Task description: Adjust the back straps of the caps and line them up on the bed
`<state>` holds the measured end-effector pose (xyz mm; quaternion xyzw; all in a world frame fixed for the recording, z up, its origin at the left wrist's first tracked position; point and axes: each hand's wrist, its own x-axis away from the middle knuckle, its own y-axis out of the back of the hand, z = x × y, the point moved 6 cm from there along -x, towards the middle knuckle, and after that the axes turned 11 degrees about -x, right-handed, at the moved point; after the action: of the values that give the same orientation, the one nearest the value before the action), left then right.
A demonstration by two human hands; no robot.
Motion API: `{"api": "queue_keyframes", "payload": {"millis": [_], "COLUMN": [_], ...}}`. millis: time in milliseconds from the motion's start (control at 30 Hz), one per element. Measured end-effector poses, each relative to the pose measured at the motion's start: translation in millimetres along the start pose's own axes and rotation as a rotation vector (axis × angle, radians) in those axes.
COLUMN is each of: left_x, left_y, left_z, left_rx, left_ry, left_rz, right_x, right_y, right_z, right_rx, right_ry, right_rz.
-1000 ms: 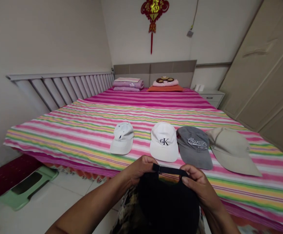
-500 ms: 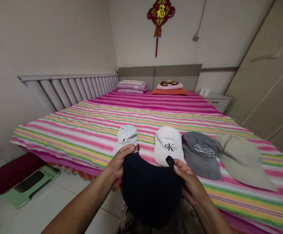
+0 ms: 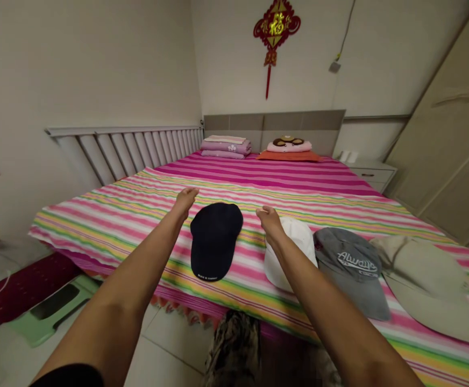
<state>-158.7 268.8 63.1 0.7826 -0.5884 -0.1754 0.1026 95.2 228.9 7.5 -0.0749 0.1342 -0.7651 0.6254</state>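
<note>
A dark navy cap (image 3: pixel 214 239) lies on the striped bed (image 3: pixel 137 215), brim toward me, where the pale cap lay earlier; that one is hidden. My left hand (image 3: pixel 186 199) hovers just left of the cap's back edge, its fingers loose and empty. My right hand (image 3: pixel 268 219) hangs just right of the cap, over the white cap (image 3: pixel 299 242), and holds nothing. Neither hand touches the navy cap. A grey "Always" cap (image 3: pixel 351 269) and a beige hat (image 3: pixel 428 285) continue the row to the right.
Folded purple bedding (image 3: pixel 225 146) and an orange pillow (image 3: pixel 289 156) sit by the headboard. A nightstand (image 3: pixel 374 173) and wardrobe doors (image 3: pixel 448 145) stand to the right. On the floor to the left are a green stool (image 3: pixel 44 317) and a red mat (image 3: pixel 25 285).
Both hands carried the navy cap forward, set it on the bed over the pale cap and let go. The view has shifted closer to the bed.
</note>
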Motion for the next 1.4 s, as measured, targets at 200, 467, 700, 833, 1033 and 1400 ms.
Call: {"api": "queue_keyframes", "payload": {"millis": [200, 467, 700, 833, 1033, 1400], "left_x": [65.3, 78.3, 140.9, 158.2, 154.5, 233.4], "left_y": [-43.9, -80.3, -130.0, -165.7, -158.6, -159.7], "left_z": [60.2, 95.1, 68.9, 85.3, 53.0, 7.4], "left_rx": [-0.424, -0.932, 0.076, 0.361, 0.93, 0.913], "left_ry": [-0.449, -0.546, -0.218, 0.247, 0.386, 0.295], "left_rz": [0.119, 0.228, 0.41, 0.602, 0.747, 0.978], "right_x": [106.9, 159.8, 115.9, 129.1, 186.8, 183.6], "right_y": [74.4, 160.2, 147.4, 140.2, 157.2, 144.9], "right_z": [-80.5, -113.0, -110.0, -96.8, -101.9, -3.8], "right_rx": [-0.027, -0.397, -0.652, -0.69, -0.37, -0.045], "right_ry": [-0.361, -0.457, -0.429, -0.423, -0.404, -0.125], "right_rz": [0.132, -0.245, -0.305, -0.224, 0.03, 0.135]}}
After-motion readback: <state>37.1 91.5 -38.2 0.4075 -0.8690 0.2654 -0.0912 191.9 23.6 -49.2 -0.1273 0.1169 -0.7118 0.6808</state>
